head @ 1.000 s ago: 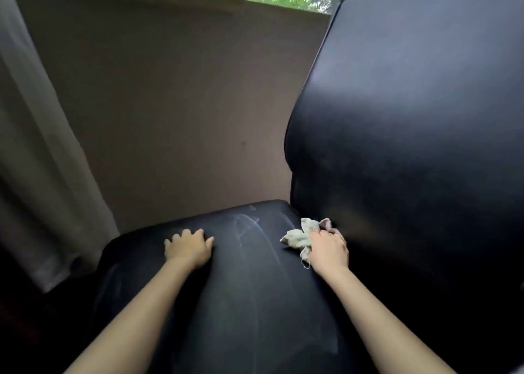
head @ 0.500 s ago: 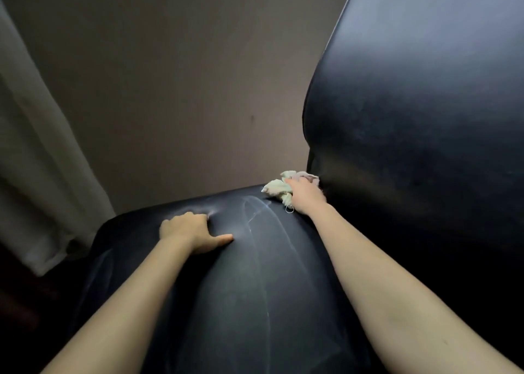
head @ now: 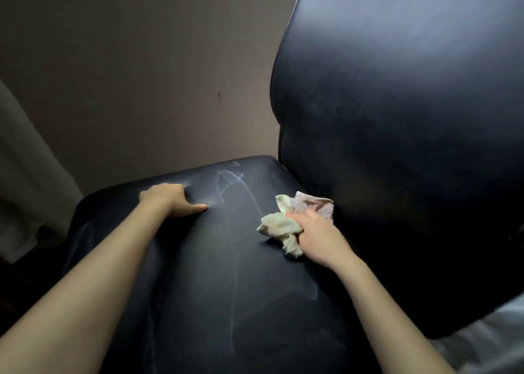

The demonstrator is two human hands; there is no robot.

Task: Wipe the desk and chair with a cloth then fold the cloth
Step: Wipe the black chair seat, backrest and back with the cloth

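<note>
One view only, head cam, looking down at a black chair: seat [head: 226,288] in the middle, backrest [head: 397,146] rising at right, both dark & glossy.

Two bare arms reach in from the bottom edge. The right hand [head: 317,237] is low over the seat, near where it meets the backrest. Its fingers [head: 300,217] are clenched round a crumpled cloth [head: 279,226], pale yellow-green w/ a pinkish part toward the backrest. The cloth bunches out past the hand on the left & far side and lies on the seat, just beside the backrest's base.

The left hand [head: 167,200] is pressed onto the seat near its far left part, well apart from the cloth. Thumb is out straight, tip denting the cushion. Its fingers bend down behind the knuckles, so can't tell if they're clenched or grasping anything.

Pale smear marks [head: 235,180] curve across the seat btw the two hands and run down toward the camera.

Bkgd: a plain beige wall [head: 141,75] behind the chair, a light curtain [head: 22,175] at far left. Something pale [head: 482,339] at bottom right, too unclear to say what.
</note>
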